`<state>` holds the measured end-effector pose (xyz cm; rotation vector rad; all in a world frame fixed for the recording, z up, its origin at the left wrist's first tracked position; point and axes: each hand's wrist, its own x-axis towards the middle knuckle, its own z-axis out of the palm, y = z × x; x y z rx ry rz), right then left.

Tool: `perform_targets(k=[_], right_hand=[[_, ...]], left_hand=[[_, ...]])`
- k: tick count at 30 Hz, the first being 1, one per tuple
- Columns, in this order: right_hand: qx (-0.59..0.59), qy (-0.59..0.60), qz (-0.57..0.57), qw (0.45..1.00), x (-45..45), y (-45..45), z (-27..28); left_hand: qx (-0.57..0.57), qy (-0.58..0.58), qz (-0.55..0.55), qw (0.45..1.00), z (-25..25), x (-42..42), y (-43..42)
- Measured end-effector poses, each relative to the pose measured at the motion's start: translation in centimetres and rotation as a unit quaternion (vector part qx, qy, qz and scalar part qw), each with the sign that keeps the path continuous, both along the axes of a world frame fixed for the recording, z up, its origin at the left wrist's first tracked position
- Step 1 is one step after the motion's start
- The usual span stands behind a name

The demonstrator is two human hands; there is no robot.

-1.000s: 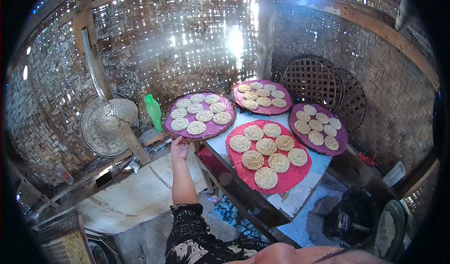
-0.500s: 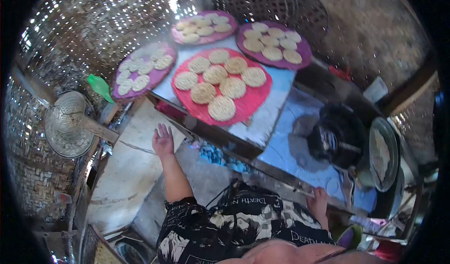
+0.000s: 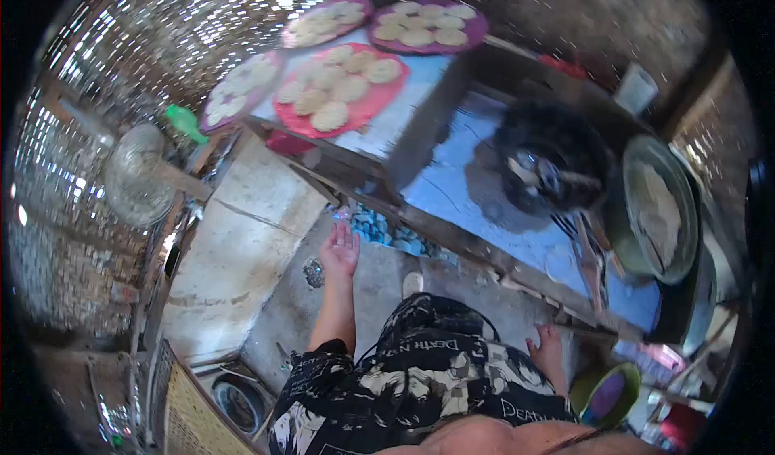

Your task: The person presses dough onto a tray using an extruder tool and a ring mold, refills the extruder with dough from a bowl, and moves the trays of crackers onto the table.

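My left hand (image 3: 340, 251) is held palm up over the floor, fingers spread, with nothing in it. Low on the right, beside my shirt, my right hand (image 3: 547, 348) hangs near the counter's front edge; its fingers are partly apart and it holds nothing visible. Beyond my left hand, a red round tray (image 3: 361, 114) bears several pale round pieces on a white board (image 3: 420, 79). Purple trays with similar pieces stand at the left (image 3: 271, 79), at the back (image 3: 355, 24) and at the back right (image 3: 482, 27).
A dark pan or stove (image 3: 557, 148) and a green basin (image 3: 613, 221) with pale contents stand on the right. Wooden utensils (image 3: 593, 273) lie near them. A strainer (image 3: 137, 176) hangs at the left wall by a green bottle (image 3: 186, 122). A green bucket (image 3: 626, 390) is low right.
My left hand has left the left purple tray's edge and come down and back, palm up. The view has tilted down and turned right, bringing my right hand into sight.
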<state>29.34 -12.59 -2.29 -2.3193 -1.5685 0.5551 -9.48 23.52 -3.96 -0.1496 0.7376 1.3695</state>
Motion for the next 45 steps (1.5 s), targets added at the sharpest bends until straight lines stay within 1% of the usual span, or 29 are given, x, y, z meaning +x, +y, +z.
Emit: perform_targets(k=[3, 5, 6, 7, 9, 11, 14, 17, 20, 21, 23, 24, 26, 27, 30, 32, 37, 41, 45], right_hand=[[-0.031, -0.006, -0.061, 0.998, 2.0, -5.3, -5.6], [-0.086, 0.058, -0.116, 0.988, 3.2, -6.3, -7.5], [-0.096, 0.103, -0.160, 0.977, 3.8, -6.8, -9.1], [-0.098, 0.149, -0.202, 0.963, 4.1, -7.0, -11.4], [-0.034, 0.130, -0.237, 0.962, 4.8, -8.1, -16.9], [-0.054, 0.291, -0.347, 0.890, 5.4, -7.4, -20.6], [-0.030, 0.469, -0.468, 0.748, 5.1, -4.0, -19.8], [-0.027, 0.522, -0.462, 0.716, 4.6, 1.4, -21.2], [-0.003, 0.554, -0.444, 0.704, 3.7, 7.2, -23.2], [-0.003, 0.572, -0.449, 0.687, 3.2, 9.1, -24.6], [-0.002, 0.608, -0.456, 0.651, 2.3, 12.7, -30.1], [0.002, 0.623, -0.459, 0.634, 1.9, 14.2, -31.5], [0.030, 0.645, -0.473, 0.599, 1.8, 16.1, -33.2], [0.050, 0.658, -0.479, 0.580, 1.6, 16.8, -33.0], [0.116, 0.692, -0.492, 0.515, 0.7, 17.7, -35.1], [0.156, 0.706, -0.501, 0.476, 0.3, 17.4, -35.6], [0.235, 0.719, -0.513, 0.406, -0.5, 15.8, -36.7], [0.285, 0.727, -0.500, 0.376, -0.7, 14.4, -36.5], [0.312, 0.732, -0.478, 0.372, -0.2, 12.7, -35.1]], left_hand=[[0.011, 0.000, -0.055, 0.998, 0.5, 3.0, -4.0], [-0.005, 0.029, -0.089, 0.996, 1.4, 4.9, -6.5], [-0.006, 0.044, -0.103, 0.994, 1.8, 5.6, -7.3], [-0.020, 0.060, -0.115, 0.991, 2.0, 6.0, -8.0], [-0.040, 0.093, -0.137, 0.985, 2.2, 6.5, -9.2], [-0.027, 0.116, -0.151, 0.981, 2.6, 6.8, -9.7], [-0.022, 0.127, -0.180, 0.975, 2.8, 7.1, -10.6], [0.001, 0.141, -0.220, 0.965, 2.5, 6.2, -10.9], [0.001, 0.160, -0.242, 0.957, 3.2, 6.6, -12.5], [-0.002, 0.160, -0.242, 0.957, 3.2, 6.3, -12.9], [-0.003, 0.169, -0.247, 0.954, 3.0, 5.6, -13.6], [-0.004, 0.179, -0.251, 0.951, 3.0, 5.3, -13.7], [-0.040, 0.208, -0.240, 0.947, 3.5, 4.9, -13.9], [-0.060, 0.222, -0.227, 0.946, 3.5, 4.3, -13.8], [-0.053, 0.224, -0.225, 0.947, 1.7, 1.7, -12.8], [-0.073, 0.230, -0.201, 0.949, 1.1, 1.1, -12.0], [-0.086, 0.216, -0.200, 0.952, -0.6, -0.9, -10.4], [-0.069, 0.214, -0.202, 0.953, -1.9, -2.4, -8.0], [-0.053, 0.216, -0.200, 0.954, -1.1, -1.8, -4.9]])
